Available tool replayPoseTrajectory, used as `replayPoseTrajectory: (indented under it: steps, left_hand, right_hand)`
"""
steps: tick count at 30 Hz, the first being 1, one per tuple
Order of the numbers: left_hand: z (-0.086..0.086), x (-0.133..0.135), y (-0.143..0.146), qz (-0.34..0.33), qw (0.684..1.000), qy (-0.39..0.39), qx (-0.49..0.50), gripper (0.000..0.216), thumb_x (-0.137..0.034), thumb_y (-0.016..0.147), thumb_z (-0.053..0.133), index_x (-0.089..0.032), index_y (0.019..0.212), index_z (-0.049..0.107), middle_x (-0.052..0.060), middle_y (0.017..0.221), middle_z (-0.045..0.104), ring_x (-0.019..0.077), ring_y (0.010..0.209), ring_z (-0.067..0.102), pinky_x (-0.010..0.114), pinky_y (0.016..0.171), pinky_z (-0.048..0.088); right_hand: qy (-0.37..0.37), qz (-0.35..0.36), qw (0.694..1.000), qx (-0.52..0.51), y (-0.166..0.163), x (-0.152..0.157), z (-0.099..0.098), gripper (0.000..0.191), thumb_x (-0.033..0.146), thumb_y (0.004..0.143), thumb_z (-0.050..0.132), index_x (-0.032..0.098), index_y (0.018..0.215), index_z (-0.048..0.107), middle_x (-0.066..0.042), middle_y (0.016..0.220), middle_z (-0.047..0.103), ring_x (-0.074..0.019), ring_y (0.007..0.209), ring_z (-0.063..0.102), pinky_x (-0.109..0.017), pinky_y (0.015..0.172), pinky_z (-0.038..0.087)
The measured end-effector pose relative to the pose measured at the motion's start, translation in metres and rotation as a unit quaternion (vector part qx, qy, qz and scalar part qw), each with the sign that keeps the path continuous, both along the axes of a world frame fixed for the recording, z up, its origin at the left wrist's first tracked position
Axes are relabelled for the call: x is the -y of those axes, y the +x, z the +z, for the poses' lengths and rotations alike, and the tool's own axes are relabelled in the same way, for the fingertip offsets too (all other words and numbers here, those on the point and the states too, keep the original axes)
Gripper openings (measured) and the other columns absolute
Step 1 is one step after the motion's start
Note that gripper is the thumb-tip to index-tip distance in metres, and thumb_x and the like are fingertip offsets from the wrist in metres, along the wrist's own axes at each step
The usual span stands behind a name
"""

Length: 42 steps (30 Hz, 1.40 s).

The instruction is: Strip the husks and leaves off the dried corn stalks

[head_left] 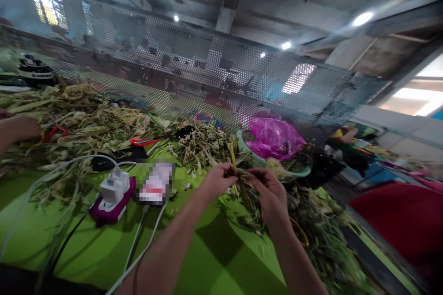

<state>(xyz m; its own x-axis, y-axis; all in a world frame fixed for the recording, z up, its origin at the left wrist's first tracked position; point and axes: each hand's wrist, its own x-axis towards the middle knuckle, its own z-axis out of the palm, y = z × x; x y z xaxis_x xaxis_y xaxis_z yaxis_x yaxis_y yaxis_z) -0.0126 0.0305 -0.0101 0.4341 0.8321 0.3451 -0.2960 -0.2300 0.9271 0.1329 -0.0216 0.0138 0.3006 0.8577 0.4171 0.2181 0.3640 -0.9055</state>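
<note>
My left hand (218, 180) and my right hand (270, 193) meet over the green table (214, 258), both pinched on a thin green-yellow plant stalk (238, 173) that stands between them. The stalk's top rises above my left fingers; its lower part runs down toward a heap of green stems (321, 235) under my right wrist. A green basket (297, 171) lined with a pink plastic bag (275, 138) sits just behind my hands.
A pile of pale leaves and husks (83, 120) covers the table's left. A white charger on a purple power strip (114, 196) with cables lies at front left. Another person's hand (20, 128) works at far left. A perforated metal screen (207, 64) backs the table.
</note>
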Motion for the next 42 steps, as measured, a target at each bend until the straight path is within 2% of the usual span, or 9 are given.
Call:
replayPoseTrajectory:
  steps: [6, 11, 15, 19, 24, 26, 32, 37, 42]
  left_hand:
    - [0.004, 0.000, -0.002, 0.044, 0.999, -0.021, 0.014, 0.012, -0.012, 0.070, 0.061, -0.013, 0.082, 0.062, 0.000, 0.071, 0.058, 0.0099, 0.066, 0.051, 0.023, 0.065, 0.039]
    - [0.007, 0.000, -0.003, 0.016, 0.996, -0.076, 0.043, 0.010, -0.013, 0.070, 0.061, -0.013, 0.081, 0.060, -0.001, 0.069, 0.057, 0.0095, 0.066, 0.050, 0.023, 0.066, 0.039]
    - [0.013, 0.003, -0.006, -0.012, 0.991, -0.115, 0.073, 0.010, -0.014, 0.068, 0.061, -0.013, 0.078, 0.060, -0.001, 0.067, 0.056, 0.0088, 0.061, 0.048, 0.022, 0.060, 0.037]
    - [0.017, 0.004, -0.011, -0.012, 0.986, -0.144, 0.087, 0.009, -0.014, 0.064, 0.056, -0.014, 0.072, 0.059, -0.003, 0.064, 0.053, 0.0075, 0.055, 0.044, 0.021, 0.054, 0.035]
    - [0.016, 0.005, -0.011, 0.003, 0.991, -0.122, 0.052, 0.010, -0.014, 0.064, 0.054, -0.014, 0.072, 0.059, -0.002, 0.066, 0.053, 0.0080, 0.058, 0.045, 0.021, 0.054, 0.035]
    - [0.013, 0.004, -0.008, 0.007, 0.994, -0.101, 0.039, 0.011, -0.013, 0.064, 0.054, -0.014, 0.074, 0.058, -0.003, 0.066, 0.053, 0.0079, 0.059, 0.045, 0.021, 0.055, 0.034]
    - [0.013, 0.006, -0.006, 0.036, 0.996, -0.081, 0.017, 0.018, -0.007, 0.060, 0.057, -0.014, 0.077, 0.057, -0.005, 0.065, 0.052, 0.0077, 0.060, 0.044, 0.021, 0.059, 0.033]
    - [0.021, 0.009, -0.010, 0.016, 0.997, -0.074, 0.003, 0.024, -0.001, 0.058, 0.053, -0.015, 0.078, 0.056, -0.004, 0.066, 0.052, 0.0082, 0.062, 0.045, 0.021, 0.062, 0.035]
    - [0.014, 0.004, -0.008, 0.030, 0.996, -0.081, -0.008, 0.032, 0.000, 0.064, 0.054, -0.014, 0.093, 0.056, -0.002, 0.072, 0.056, 0.0105, 0.069, 0.051, 0.022, 0.066, 0.039]
  right_hand:
    - [-0.044, 0.022, 0.998, 0.026, 0.000, -0.002, -0.001, 0.029, 0.037, 0.066, 0.076, 0.019, 0.087, 0.067, -0.003, 0.079, 0.066, -0.0164, 0.069, 0.057, -0.028, 0.063, 0.045]
    - [-0.046, 0.047, 0.995, 0.070, 0.003, -0.003, -0.005, 0.034, 0.039, 0.070, 0.075, 0.021, 0.097, 0.066, -0.005, 0.089, 0.069, -0.0195, 0.077, 0.061, -0.031, 0.070, 0.048]
    - [-0.028, 0.054, 0.995, 0.081, 0.000, -0.003, -0.005, 0.029, 0.038, 0.070, 0.075, 0.021, 0.093, 0.067, -0.006, 0.093, 0.069, -0.0213, 0.086, 0.061, -0.033, 0.078, 0.048]
    - [-0.043, 0.055, 0.993, 0.091, -0.006, 0.000, -0.001, 0.026, 0.040, 0.072, 0.073, 0.020, 0.088, 0.068, -0.004, 0.085, 0.068, -0.0167, 0.071, 0.057, -0.028, 0.063, 0.045]
    - [-0.090, 0.050, 0.990, 0.099, -0.003, 0.001, -0.001, 0.028, 0.044, 0.074, 0.070, 0.018, 0.086, 0.069, 0.002, 0.059, 0.057, -0.0106, 0.050, 0.044, -0.023, 0.048, 0.034]
    - [-0.098, 0.035, 0.990, 0.100, 0.000, -0.001, -0.002, 0.030, 0.045, 0.072, 0.071, 0.018, 0.085, 0.069, 0.002, 0.057, 0.056, -0.0100, 0.048, 0.042, -0.023, 0.046, 0.033]
    - [-0.047, 0.029, 0.993, 0.102, 0.000, -0.004, -0.004, 0.029, 0.041, 0.065, 0.076, 0.018, 0.082, 0.071, -0.005, 0.083, 0.070, -0.0204, 0.077, 0.061, -0.031, 0.070, 0.047]
    - [-0.035, 0.003, 0.992, 0.118, -0.002, -0.001, -0.003, 0.025, 0.039, 0.070, 0.073, 0.019, 0.083, 0.070, -0.005, 0.082, 0.071, -0.0210, 0.077, 0.062, -0.033, 0.073, 0.048]
    - [-0.006, -0.007, 0.992, 0.127, -0.005, 0.004, 0.001, 0.018, 0.035, 0.074, 0.071, 0.021, 0.085, 0.069, -0.003, 0.082, 0.069, -0.0191, 0.078, 0.061, -0.032, 0.075, 0.047]
